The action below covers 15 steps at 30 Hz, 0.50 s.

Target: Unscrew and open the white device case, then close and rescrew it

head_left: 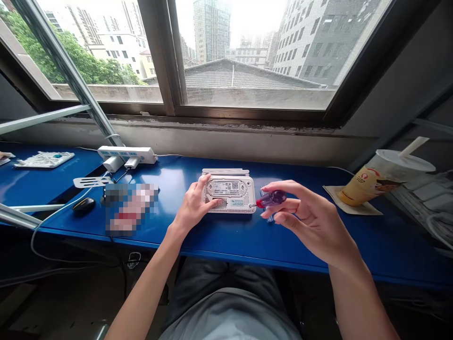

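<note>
A white router (231,205) lies with its labelled, vented underside up on the blue desk, its folded antennas (226,172) along the far edge. My left hand (193,200) grips its left side, thumb across the underside and fingers at the far left corner. Between the curled fingers of my right hand (307,212) is a screwdriver (274,199) with a purple and red handle. Its shaft points left, and the tip meets the router's near right corner. Partly hidden behind that handle is a clear, bluish object (269,218) whose kind I cannot make out.
To the right, a plastic drink cup (371,182) with a straw stands on a napkin (331,191). Leftward are a white power strip (129,153) with plugs, a black mouse (84,204), cables and a blurred-out item (132,210). A metal frame (71,61) rises at the left, before the window.
</note>
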Each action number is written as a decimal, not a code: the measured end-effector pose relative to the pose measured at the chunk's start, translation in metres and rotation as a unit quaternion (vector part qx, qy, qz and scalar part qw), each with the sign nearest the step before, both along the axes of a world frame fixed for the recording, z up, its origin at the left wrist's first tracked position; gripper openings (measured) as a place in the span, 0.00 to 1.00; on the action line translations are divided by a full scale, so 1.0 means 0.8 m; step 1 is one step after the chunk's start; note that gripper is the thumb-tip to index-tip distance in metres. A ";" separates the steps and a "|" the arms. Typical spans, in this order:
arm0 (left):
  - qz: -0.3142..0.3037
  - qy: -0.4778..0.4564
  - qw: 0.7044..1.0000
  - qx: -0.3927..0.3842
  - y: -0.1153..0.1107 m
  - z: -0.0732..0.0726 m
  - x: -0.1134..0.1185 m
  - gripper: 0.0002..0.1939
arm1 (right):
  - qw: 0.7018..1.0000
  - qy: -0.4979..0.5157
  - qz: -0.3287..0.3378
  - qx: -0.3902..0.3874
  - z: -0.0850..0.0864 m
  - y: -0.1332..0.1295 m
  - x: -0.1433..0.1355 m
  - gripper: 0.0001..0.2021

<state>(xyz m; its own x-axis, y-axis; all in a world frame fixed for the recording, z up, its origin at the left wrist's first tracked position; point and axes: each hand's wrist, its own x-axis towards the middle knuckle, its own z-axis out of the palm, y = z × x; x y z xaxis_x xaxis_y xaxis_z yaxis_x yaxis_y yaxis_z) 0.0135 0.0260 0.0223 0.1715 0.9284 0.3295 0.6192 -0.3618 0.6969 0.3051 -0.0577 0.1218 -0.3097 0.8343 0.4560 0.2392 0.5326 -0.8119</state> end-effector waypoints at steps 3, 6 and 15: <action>-0.002 -0.001 1.000 0.008 0.001 -0.001 -0.001 0.46 | 0.996 -0.024 -0.060 0.056 0.001 0.001 -0.004 0.14; 0.001 -0.002 1.000 0.013 0.001 -0.002 -0.001 0.46 | 0.998 -0.033 -0.032 0.041 0.002 0.001 -0.003 0.12; 0.003 -0.007 1.000 0.009 0.001 -0.002 -0.001 0.46 | 0.995 -0.007 -0.034 0.089 -0.008 0.003 0.003 0.12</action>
<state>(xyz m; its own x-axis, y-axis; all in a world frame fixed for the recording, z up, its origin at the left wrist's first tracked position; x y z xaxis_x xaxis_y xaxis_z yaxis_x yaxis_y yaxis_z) 0.0131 0.0268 0.0209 0.1608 0.9236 0.3481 0.6119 -0.3700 0.6990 0.3076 -0.0554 0.1153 -0.2637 0.7600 0.5940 0.2906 0.6498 -0.7024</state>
